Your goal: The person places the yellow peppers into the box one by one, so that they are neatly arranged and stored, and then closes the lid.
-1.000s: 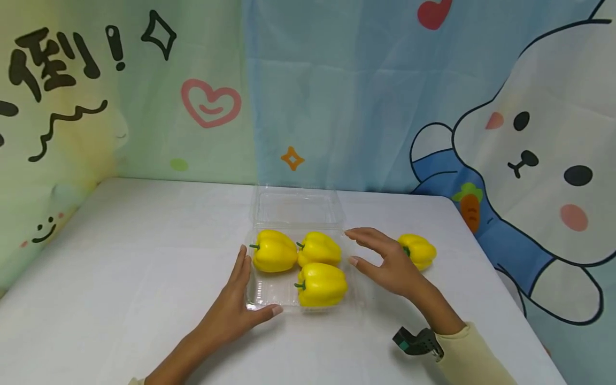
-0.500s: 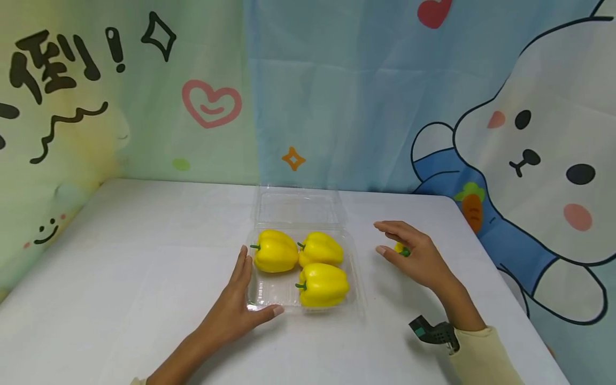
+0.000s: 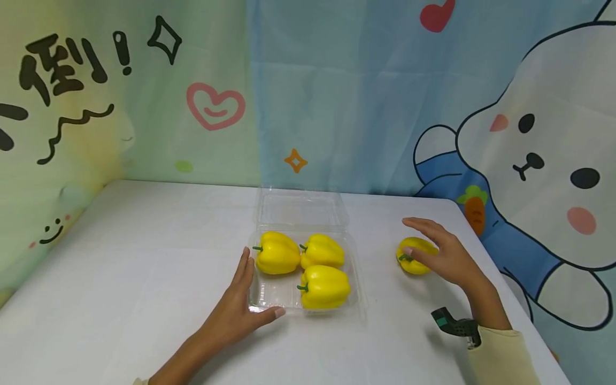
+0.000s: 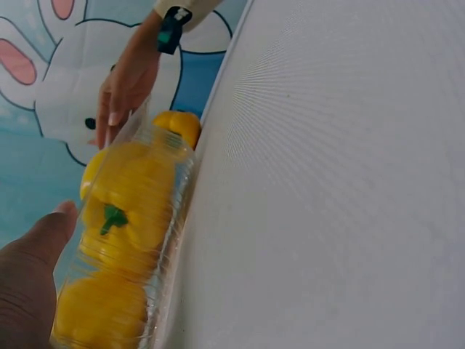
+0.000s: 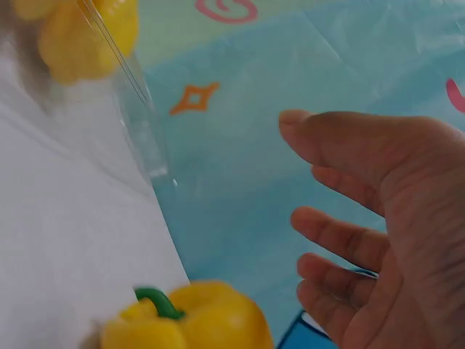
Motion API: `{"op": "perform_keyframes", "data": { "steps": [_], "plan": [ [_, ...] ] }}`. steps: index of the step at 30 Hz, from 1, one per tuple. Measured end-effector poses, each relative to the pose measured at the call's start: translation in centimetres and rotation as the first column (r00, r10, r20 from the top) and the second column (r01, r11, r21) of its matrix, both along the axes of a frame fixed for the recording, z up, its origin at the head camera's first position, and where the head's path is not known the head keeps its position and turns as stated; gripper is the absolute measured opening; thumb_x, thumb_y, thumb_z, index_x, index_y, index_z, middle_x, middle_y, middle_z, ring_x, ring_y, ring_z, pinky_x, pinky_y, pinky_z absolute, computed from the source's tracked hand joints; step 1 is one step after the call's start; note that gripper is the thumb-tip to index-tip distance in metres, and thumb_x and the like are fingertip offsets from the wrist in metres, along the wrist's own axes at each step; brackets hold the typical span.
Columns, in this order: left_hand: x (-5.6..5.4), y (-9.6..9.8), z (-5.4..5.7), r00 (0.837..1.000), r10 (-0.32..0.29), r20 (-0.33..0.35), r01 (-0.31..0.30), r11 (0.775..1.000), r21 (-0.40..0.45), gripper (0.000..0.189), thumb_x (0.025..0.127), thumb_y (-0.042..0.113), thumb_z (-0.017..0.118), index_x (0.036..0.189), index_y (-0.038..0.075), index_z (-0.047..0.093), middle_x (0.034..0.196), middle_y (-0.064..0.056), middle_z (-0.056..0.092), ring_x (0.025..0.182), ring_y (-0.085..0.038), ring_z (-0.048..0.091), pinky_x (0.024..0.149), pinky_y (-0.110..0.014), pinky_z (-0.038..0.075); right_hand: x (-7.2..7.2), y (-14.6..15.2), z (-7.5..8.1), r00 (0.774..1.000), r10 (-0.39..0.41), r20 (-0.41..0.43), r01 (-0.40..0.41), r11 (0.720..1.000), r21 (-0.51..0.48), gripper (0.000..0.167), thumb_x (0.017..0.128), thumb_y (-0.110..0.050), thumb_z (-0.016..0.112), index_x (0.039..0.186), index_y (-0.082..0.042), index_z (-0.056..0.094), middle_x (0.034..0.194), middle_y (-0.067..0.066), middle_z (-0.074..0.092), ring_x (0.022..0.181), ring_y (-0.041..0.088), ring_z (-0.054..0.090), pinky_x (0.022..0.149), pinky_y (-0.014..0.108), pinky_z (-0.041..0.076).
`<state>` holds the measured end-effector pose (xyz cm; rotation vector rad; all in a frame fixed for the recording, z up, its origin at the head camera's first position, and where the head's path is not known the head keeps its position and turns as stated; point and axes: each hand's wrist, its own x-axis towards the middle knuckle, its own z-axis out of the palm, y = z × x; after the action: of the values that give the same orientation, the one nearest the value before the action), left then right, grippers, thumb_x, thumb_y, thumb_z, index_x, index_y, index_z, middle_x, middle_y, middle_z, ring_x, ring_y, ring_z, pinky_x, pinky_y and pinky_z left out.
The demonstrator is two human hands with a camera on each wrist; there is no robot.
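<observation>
Three yellow bell peppers, one of them the front bell pepper (image 3: 326,287), lie in a clear plastic clamshell box (image 3: 275,295) with its lid folded back. My left hand (image 3: 237,302) rests at the box's near left corner, fingers along the left side and thumb across the front edge. To the right, a lone yellow bell pepper (image 3: 417,250) lies on the table. Over it hovers my right hand (image 3: 445,255), fingers spread and thumb overlapping the pepper in the head view. In the right wrist view this pepper (image 5: 211,320) sits below the relaxed fingers, apart from them.
The white table (image 3: 144,267) ends at a printed cloth backdrop (image 3: 337,107) behind. The transparent lid (image 3: 302,208) stands up toward the back of the table. A dark wrist device (image 3: 456,326) is strapped at the right cuff.
My right hand has moved right, away from the box's side to above the lone pepper. My left hand and the box have stayed put.
</observation>
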<state>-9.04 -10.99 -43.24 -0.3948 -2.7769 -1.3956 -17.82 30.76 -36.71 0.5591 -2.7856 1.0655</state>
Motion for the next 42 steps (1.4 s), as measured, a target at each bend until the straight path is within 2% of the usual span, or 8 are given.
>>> {"op": "perform_keyframes", "data": {
  "steps": [12,18,21,23,28,30,38,42],
  "plan": [
    [0.0,-0.1,-0.4,1.0,0.0,0.03,0.001,1.0,-0.016,0.12,0.075,0.055,0.078,0.153,-0.004,0.01,0.162,-0.005,-0.009,0.146,-0.031,0.008,0.112,-0.052,0.02,-0.3,3.7,-1.0,0.987,0.111,0.114,-0.11,0.994,-0.011,0.063,0.088,-0.007,0.071,0.145,-0.008,0.045,0.15,0.023,0.035,0.137,0.049,0.022,0.1,0.072,0.023],
    [0.0,0.0,-0.2,1.0,0.0,0.022,0.0,1.0,-0.002,0.12,0.074,0.052,0.081,0.154,-0.002,0.01,0.162,-0.002,-0.009,0.146,-0.027,0.008,0.112,-0.049,0.02,-0.4,4.9,-1.6,0.978,0.123,0.171,-0.119,0.992,-0.037,0.065,0.088,-0.004,0.068,0.147,-0.007,0.041,0.153,0.022,0.029,0.139,0.049,0.018,0.101,0.074,0.018],
    [0.0,-0.1,-0.1,1.0,-0.002,0.013,0.002,1.0,-0.001,0.12,0.074,0.053,0.081,0.154,-0.002,0.01,0.162,-0.002,-0.009,0.146,-0.027,0.008,0.112,-0.049,0.02,-0.6,5.3,-2.1,0.975,0.119,0.189,-0.113,0.993,-0.042,0.065,0.089,-0.006,0.068,0.148,-0.008,0.04,0.154,0.021,0.029,0.139,0.046,0.018,0.104,0.07,0.017],
    [0.0,-0.1,-0.1,1.0,-0.004,0.013,0.004,1.0,-0.003,0.12,0.074,0.054,0.08,0.153,-0.003,0.01,0.162,-0.002,-0.009,0.146,-0.028,0.008,0.112,-0.049,0.02,-0.7,5.4,-2.4,0.974,0.115,0.197,-0.111,0.993,-0.029,0.065,0.09,-0.009,0.069,0.148,-0.007,0.04,0.153,0.021,0.031,0.142,0.037,0.021,0.11,0.06,0.02],
    [-0.1,-0.1,-0.1,1.0,-0.01,0.022,0.01,1.0,-0.004,0.119,0.075,0.054,0.079,0.153,-0.002,0.01,0.162,-0.002,-0.01,0.146,-0.028,0.008,0.112,-0.05,0.02,-0.6,5.3,-2.9,0.972,0.065,0.228,-0.069,0.998,0.01,0.063,0.09,-0.017,0.07,0.145,-0.004,0.044,0.149,0.024,0.036,0.138,0.04,0.028,0.106,0.063,0.028],
    [0.0,0.0,-0.1,1.0,-0.01,0.021,0.01,1.0,-0.001,0.119,0.074,0.053,0.08,0.154,-0.002,0.01,0.162,0.0,-0.01,0.146,-0.028,0.008,0.112,-0.049,0.02,-0.6,5.3,-2.9,0.971,0.037,0.237,-0.044,0.999,0.025,0.062,0.09,-0.019,0.071,0.145,-0.003,0.045,0.148,0.026,0.036,0.134,0.049,0.028,0.099,0.071,0.027],
    [-0.1,-0.1,-0.2,1.0,-0.006,0.002,0.006,1.0,-0.005,0.12,0.074,0.056,0.079,0.153,-0.003,0.01,0.161,0.003,-0.011,0.146,-0.028,0.009,0.112,-0.049,0.02,-0.8,5.1,-3.2,0.978,-0.026,0.207,0.004,0.994,0.108,0.066,0.091,-0.028,0.071,0.145,-0.003,0.044,0.144,0.026,0.038,0.129,0.049,0.034,0.095,0.066,0.038],
    [-0.2,-0.2,-0.1,1.0,-0.008,0.007,0.008,1.0,-0.005,0.119,0.075,0.054,0.079,0.153,-0.003,0.01,0.161,0.003,-0.012,0.146,-0.028,0.008,0.112,-0.049,0.02,-1.0,4.9,-3.4,0.973,-0.05,0.224,0.022,0.992,0.128,0.07,0.091,-0.032,0.07,0.147,-0.002,0.041,0.143,0.027,0.036,0.127,0.05,0.035,0.096,0.066,0.037]
  ]
}}
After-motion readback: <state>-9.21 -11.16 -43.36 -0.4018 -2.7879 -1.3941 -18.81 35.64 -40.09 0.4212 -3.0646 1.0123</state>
